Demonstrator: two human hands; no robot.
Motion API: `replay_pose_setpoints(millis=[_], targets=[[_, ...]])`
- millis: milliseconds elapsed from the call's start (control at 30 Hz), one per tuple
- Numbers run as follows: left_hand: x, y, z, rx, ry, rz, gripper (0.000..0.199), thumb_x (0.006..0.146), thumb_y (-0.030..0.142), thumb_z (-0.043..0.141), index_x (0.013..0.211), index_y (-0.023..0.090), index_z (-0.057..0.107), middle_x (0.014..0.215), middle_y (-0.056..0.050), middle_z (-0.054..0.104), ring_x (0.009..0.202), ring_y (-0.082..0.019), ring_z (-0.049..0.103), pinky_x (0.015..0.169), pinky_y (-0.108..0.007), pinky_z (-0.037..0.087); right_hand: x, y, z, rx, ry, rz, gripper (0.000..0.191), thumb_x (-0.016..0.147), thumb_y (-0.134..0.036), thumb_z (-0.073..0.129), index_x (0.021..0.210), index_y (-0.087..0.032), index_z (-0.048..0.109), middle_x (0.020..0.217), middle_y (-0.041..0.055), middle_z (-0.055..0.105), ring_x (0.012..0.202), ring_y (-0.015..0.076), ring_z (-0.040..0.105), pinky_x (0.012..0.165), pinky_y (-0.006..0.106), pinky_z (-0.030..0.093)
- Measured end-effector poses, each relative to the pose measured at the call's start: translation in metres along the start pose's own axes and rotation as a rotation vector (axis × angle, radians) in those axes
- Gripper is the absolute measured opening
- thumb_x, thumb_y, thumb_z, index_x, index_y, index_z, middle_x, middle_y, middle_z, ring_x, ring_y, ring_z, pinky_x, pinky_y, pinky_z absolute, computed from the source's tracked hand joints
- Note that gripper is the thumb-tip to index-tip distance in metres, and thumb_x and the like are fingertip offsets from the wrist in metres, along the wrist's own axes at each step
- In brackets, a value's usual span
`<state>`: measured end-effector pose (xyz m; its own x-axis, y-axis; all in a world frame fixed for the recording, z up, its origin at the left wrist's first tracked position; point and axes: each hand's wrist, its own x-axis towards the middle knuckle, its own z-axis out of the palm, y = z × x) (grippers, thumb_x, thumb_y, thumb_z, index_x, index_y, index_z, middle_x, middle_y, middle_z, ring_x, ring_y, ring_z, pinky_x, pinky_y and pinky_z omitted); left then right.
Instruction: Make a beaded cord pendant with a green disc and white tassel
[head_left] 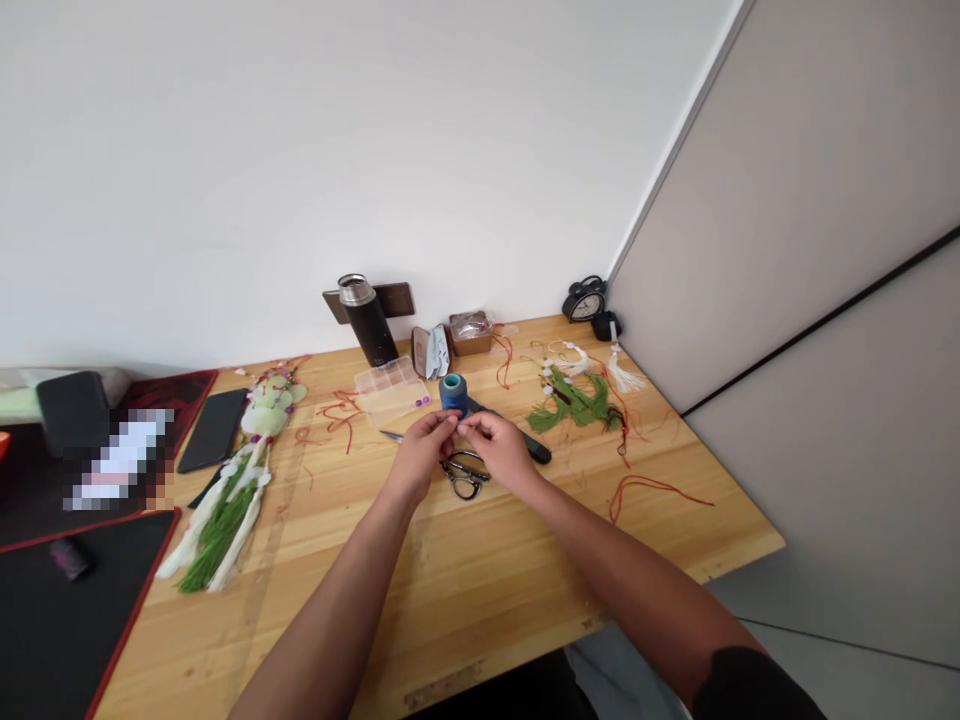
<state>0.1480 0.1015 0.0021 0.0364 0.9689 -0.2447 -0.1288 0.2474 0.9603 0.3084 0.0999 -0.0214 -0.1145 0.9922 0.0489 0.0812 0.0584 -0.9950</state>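
My left hand (425,450) and my right hand (496,445) meet fingertip to fingertip over the middle of the wooden table. Both are pinched closed, and whatever lies between the fingertips is too small to make out. Just behind them stands a spool of blue thread (452,394). A pair of scissors (465,478) lies below the hands, its handles showing and its blade tip poking out left of my left hand. Partly covered by my right hand is a dark, long-handled tool (537,449).
Left lie tassel ornaments (232,510) and a phone (214,430). Behind stand a black flask (367,322), a clear compartment box (390,392) with purple beads, and a small brown box (471,340). Green tassels (577,398), red cords (652,484) and an alarm clock (585,300) are right.
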Motion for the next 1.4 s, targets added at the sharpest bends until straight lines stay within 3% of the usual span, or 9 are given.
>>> replay_pose_setpoints(millis=[267,400,600,800,900,1033,1233,1333,1400], targets=[[-0.001,0.002,0.0,0.064,-0.014,0.021,0.054,0.066,0.065,0.092,0.088,0.018,0.08,0.071,-0.002,0.069,0.061,-0.013,0.049,0.057,-0.026,0.034,-0.01,0.003,0.007,0.0,-0.025,0.01,0.025,0.093,-0.047,0.073,0.087,-0.023,0.076,0.081,0.0027,0.075,0.078,0.021,0.065,0.076,0.033,0.051],[-0.001,0.005,-0.007,0.112,-0.007,0.036,0.049,0.069,0.064,0.09,0.084,0.019,0.077,0.066,0.001,0.063,0.06,-0.014,0.049,0.059,-0.028,0.036,-0.014,0.002,0.01,0.011,-0.046,0.02,0.028,0.091,-0.05,0.073,0.089,-0.023,0.077,0.081,0.0029,0.075,0.076,0.021,0.065,0.072,0.032,0.049],[-0.006,0.01,-0.023,0.219,0.034,0.1,0.048,0.076,0.066,0.084,0.085,0.02,0.074,0.066,0.003,0.056,0.064,-0.016,0.05,0.066,-0.03,0.042,-0.005,-0.002,-0.008,-0.002,0.084,0.028,0.04,0.095,-0.062,0.071,0.1,-0.023,0.077,0.072,-0.0001,0.062,0.067,0.0197,0.054,0.062,0.031,0.042],[-0.009,0.011,-0.024,0.331,0.032,0.162,0.042,0.081,0.062,0.079,0.083,0.021,0.074,0.072,0.0,0.063,0.07,-0.019,0.055,0.071,-0.032,0.044,0.018,-0.024,-0.022,-0.044,0.178,-0.063,0.047,0.095,-0.06,0.075,0.125,-0.024,0.073,0.086,0.0007,0.065,0.078,0.0206,0.061,0.075,0.033,0.051],[-0.011,0.009,-0.019,0.373,0.017,0.194,0.038,0.083,0.059,0.076,0.081,0.021,0.074,0.071,0.0,0.063,0.069,-0.019,0.053,0.069,-0.032,0.04,0.03,-0.035,-0.017,-0.173,0.158,-0.104,0.061,0.093,-0.057,0.079,0.143,-0.024,0.068,0.098,0.0024,0.067,0.074,0.0188,0.059,0.075,0.034,0.052],[-0.013,0.004,-0.012,0.398,-0.013,0.232,0.032,0.087,0.054,0.071,0.082,0.022,0.072,0.073,-0.001,0.066,0.07,-0.02,0.056,0.069,-0.032,0.041,0.044,-0.041,-0.006,-0.352,0.141,-0.172,0.07,0.089,-0.051,0.085,0.151,-0.025,0.066,0.125,0.0097,0.069,0.075,0.0176,0.06,0.081,0.037,0.055],[-0.024,-0.005,-0.001,0.417,-0.143,0.232,0.029,0.091,0.05,0.071,0.085,0.022,0.077,0.084,-0.008,0.078,0.075,-0.024,0.067,0.072,-0.034,0.048,0.056,-0.039,0.004,-0.437,0.09,-0.175,0.044,0.092,-0.047,0.082,0.13,-0.024,0.077,0.129,0.0103,0.076,0.092,0.0229,0.068,0.091,0.039,0.055],[-0.033,-0.006,-0.003,0.429,-0.255,0.22,0.03,0.09,0.051,0.074,0.091,0.022,0.083,0.089,-0.008,0.083,0.078,-0.025,0.072,0.075,-0.035,0.053,0.057,-0.037,0.003,-0.432,0.102,-0.153,0.043,0.09,-0.05,0.084,0.123,-0.023,0.079,0.125,0.0088,0.078,0.094,0.0229,0.069,0.09,0.038,0.055],[-0.035,-0.006,-0.009,0.425,-0.232,0.226,0.034,0.092,0.052,0.072,0.097,0.021,0.084,0.09,-0.007,0.083,0.078,-0.024,0.072,0.076,-0.035,0.053,0.055,-0.036,0.001,-0.405,0.118,-0.139,0.044,0.088,-0.053,0.084,0.12,-0.023,0.081,0.119,0.0081,0.079,0.093,0.0227,0.069,0.088,0.037,0.055]])
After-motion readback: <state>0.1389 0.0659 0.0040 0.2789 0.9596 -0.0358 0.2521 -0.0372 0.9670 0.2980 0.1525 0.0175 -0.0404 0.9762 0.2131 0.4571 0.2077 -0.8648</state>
